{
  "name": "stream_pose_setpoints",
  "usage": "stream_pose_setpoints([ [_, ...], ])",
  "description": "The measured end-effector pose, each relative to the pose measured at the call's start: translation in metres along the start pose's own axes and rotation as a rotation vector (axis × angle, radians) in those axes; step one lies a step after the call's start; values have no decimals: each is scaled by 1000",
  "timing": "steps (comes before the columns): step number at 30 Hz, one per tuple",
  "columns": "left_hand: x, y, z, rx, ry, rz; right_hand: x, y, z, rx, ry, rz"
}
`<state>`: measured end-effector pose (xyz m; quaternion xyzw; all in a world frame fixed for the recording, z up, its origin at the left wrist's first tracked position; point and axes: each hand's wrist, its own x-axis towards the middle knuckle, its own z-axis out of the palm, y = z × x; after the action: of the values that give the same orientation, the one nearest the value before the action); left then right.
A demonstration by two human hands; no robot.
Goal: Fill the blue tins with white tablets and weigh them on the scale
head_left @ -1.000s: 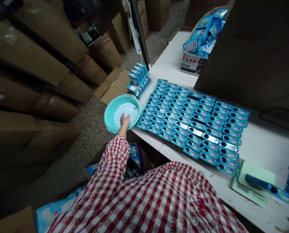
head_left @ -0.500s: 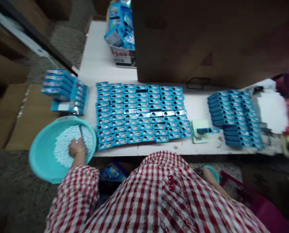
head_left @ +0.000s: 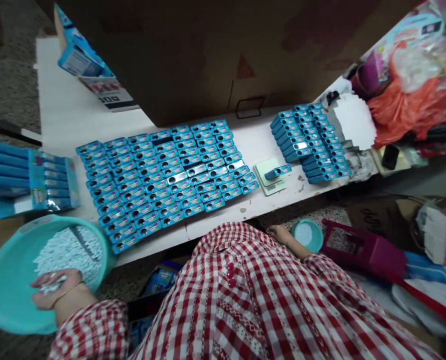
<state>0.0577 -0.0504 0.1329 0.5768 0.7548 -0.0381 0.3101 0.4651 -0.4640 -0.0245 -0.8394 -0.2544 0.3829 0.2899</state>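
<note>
My left hand (head_left: 57,290) is in the near side of a turquoise basin (head_left: 5,305), its fingers curled up around a handful of small white pieces. More loose white pieces (head_left: 63,252) are heaped in the basin, with a thin strip (head_left: 81,243) lying across them. My right hand (head_left: 278,233) hangs low by my waist, just below the table's front edge; its fingers are small and partly hidden, so I cannot make out their grip. Beside it is a small turquoise bowl (head_left: 318,241) with white contents.
Blue boxes (head_left: 166,180) stand in rows on the white table (head_left: 204,227). One small blue box (head_left: 277,172) lies on a pale scale (head_left: 270,187). Further blue boxes are stacked right (head_left: 309,142) and left (head_left: 31,175). A large carton (head_left: 193,60) stands behind; a magenta stool (head_left: 361,250) is at right.
My left hand has turned over and come to the basin's near side with white pieces in it. The view has swung right, showing more of my right hand and the bowl.
</note>
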Motion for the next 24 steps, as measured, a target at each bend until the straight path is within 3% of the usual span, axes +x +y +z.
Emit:
stream_pose_setpoints([
  [2, 15, 6, 35, -375, 170, 175, 0, 4, -4, -27, 7, 36],
  [4, 20, 21, 66, -806, 180, 246, 3, 6, -11, -44, 22, 54],
  [5, 16, 33, 81, -1049, 103, 245, 7, 7, -16, -52, 39, 59],
  [6, 8, 48, 94, -1260, -47, 227, 11, 7, -24, -59, 65, 61],
  [9, -38, 104, 141, -1630, -476, 110, 29, 3, -52, -77, 186, 68],
  [12, -94, 158, 199, -1632, -804, -37, 41, -21, -82, -34, 286, -15],
  [14, -128, 185, 239, -1574, -950, -143, 44, -47, -97, 44, 267, -220],
  [16, -156, 205, 276, -1521, -1054, -243, 44, -75, -105, 73, 100, -465],
  [18, -181, 223, 309, -1520, -1109, -318, 45, -94, -108, 109, -73, -597],
  [21, -213, 247, 348, -1566, -1065, -367, 56, -92, -108, 307, -252, -493],
  [24, -240, 266, 373, -1588, -978, -411, 75, -65, -107, 746, -326, -124],
])
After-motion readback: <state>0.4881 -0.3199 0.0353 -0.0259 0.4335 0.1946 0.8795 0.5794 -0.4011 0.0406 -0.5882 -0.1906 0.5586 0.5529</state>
